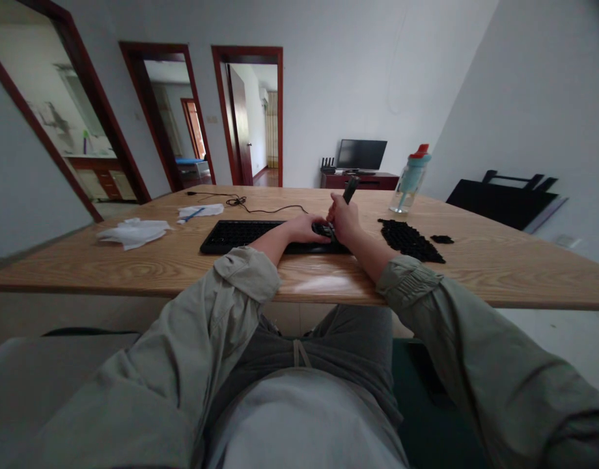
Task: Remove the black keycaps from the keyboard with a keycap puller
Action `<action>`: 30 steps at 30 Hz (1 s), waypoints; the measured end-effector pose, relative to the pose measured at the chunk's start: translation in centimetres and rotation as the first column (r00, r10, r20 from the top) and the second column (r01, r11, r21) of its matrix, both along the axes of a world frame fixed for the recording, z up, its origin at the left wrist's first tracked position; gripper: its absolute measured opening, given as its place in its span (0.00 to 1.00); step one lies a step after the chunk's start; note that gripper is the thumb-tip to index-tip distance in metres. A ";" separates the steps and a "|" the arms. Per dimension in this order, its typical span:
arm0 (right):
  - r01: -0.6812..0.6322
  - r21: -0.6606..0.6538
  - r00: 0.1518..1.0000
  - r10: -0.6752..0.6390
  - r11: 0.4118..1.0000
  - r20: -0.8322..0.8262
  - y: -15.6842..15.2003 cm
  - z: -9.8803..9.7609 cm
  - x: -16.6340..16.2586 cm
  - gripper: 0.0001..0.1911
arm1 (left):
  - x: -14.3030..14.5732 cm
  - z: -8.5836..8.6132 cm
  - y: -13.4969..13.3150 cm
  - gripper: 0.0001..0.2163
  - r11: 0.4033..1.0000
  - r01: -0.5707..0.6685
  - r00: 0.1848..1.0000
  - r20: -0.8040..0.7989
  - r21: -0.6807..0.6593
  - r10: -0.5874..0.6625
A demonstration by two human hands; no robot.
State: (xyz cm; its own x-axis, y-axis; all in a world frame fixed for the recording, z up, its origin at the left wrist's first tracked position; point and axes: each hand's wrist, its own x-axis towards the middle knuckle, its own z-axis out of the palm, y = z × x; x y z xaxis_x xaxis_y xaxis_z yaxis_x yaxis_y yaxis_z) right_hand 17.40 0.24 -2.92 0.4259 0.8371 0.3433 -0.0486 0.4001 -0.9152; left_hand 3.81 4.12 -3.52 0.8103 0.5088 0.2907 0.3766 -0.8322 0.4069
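Legible text, labels, brands, numbers and signs: none. The keyboard may carry key legends, but its surface is too small and dark to resolve them. The screen of the monitor is dark and displays no readable characters.

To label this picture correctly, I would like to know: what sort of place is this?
Probably a home: a screen stands on a low cabinet, and doorways show a curtain and a counter beyond.

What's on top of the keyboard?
Over the keyboard are the left grip and the right grip, which holds a dark tool. What they cover underneath, I can't see.
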 end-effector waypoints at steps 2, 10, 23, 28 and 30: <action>-0.072 -0.008 0.997 0.072 0.997 0.000 -0.2 0.0 0.6 0.20 | -0.3 0.4 -0.3 0.25 0.999 -0.052 0.998 0.017 -0.013 0.052; -0.036 0.043 0.966 0.024 0.998 0.256 -0.9 0.9 2.9 0.28 | -0.8 1.2 -0.9 0.16 0.988 -0.139 0.978 0.146 -0.069 0.148; 0.165 0.065 0.848 -0.175 0.984 0.499 -1.1 0.5 4.0 0.30 | -0.7 1.1 -0.9 0.14 0.994 -0.101 0.992 0.077 -0.046 0.104; 0.152 0.047 0.869 -0.156 0.987 0.470 -1.6 0.8 3.9 0.30 | -0.8 1.3 -1.3 0.10 0.994 -0.109 0.992 0.057 -0.008 0.109; 0.147 0.030 0.872 -0.144 0.989 0.467 -1.8 1.0 3.8 0.29 | -0.8 1.2 -1.3 0.09 0.994 -0.108 0.992 0.059 -0.012 0.109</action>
State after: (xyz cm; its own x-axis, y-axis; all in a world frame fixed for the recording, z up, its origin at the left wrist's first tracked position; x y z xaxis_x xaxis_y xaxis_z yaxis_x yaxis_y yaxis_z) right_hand 21.16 -1.56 -1.95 0.3349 0.7808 0.5275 0.4432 0.3635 -0.8194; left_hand 3.05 2.83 -2.30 0.7318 0.5955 0.3315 0.4395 -0.7841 0.4382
